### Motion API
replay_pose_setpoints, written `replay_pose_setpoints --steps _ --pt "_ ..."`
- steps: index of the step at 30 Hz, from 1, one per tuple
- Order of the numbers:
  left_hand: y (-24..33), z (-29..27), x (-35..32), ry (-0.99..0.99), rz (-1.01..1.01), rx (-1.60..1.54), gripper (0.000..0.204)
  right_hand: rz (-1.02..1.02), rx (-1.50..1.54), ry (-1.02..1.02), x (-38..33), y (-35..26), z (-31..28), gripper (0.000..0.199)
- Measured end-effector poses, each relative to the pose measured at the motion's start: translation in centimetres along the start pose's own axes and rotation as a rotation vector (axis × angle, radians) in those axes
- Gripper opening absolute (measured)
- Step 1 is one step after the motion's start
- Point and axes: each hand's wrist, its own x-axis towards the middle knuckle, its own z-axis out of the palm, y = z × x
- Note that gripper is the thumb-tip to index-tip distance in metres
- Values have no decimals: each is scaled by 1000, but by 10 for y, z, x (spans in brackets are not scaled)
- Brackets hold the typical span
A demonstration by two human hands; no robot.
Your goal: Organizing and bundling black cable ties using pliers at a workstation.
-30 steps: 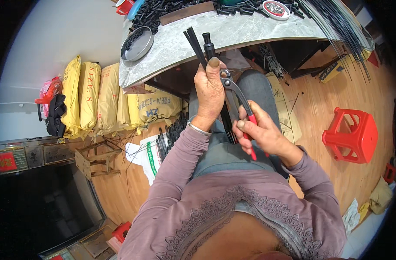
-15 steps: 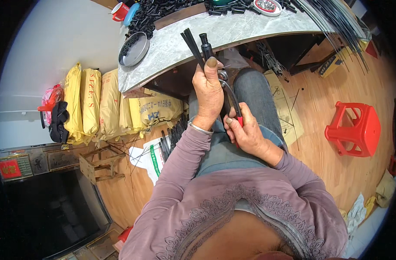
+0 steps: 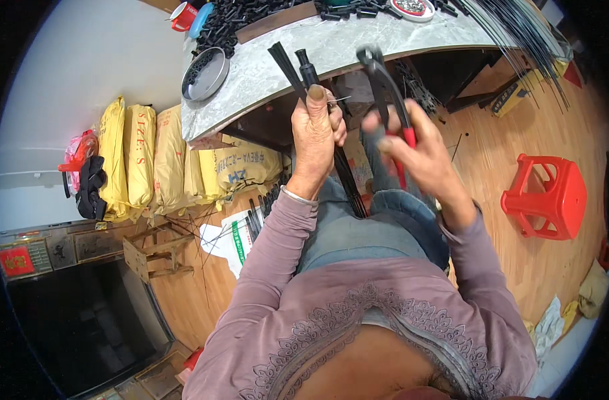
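My left hand (image 3: 312, 137) is closed around a bundle of thin black rods (image 3: 286, 69), whose lower ends run down toward my lap. Beside their tops, a black stepped tube-shaped fitting (image 3: 307, 72) also stands up out of this grip. A short thin wire (image 3: 342, 99) sticks out to the right from the fingers. My right hand (image 3: 421, 153), a little blurred, grips red-handled pincers (image 3: 392, 90). Their dark head points up near the table edge, apart from the bundle, and blur hides whether the jaws meet.
A marbled table (image 3: 264, 67) carries heaped black fittings (image 3: 251, 20), a round dish (image 3: 206, 73) and long dark rods (image 3: 518, 27). Yellow sacks (image 3: 141, 157) stand at left near a small wooden stool (image 3: 158, 247). A red plastic stool (image 3: 548, 197) is at right.
My right hand has lifted the pincers up and to the right, away from the bundle. The left hand has shifted slightly left with the rods and fitting; the wire now shows more clearly.
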Motion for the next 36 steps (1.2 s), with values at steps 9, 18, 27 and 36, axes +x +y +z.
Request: replay_pose_setpoints --steps 9,18,27,36 --pt "1 4 -1 -49 -69 -74 48 -241 -112 222 47 17 32 17" --pt "2 2 2 65 -72 -22 56 -334 -479 330 29 38 27 18" --pt "0 3 5 119 -38 57 65 -514 -1057 127 3 22 -23 44" --pt "-1 6 3 94 -21 69 65 -490 -1172 68 15 11 -25 53"
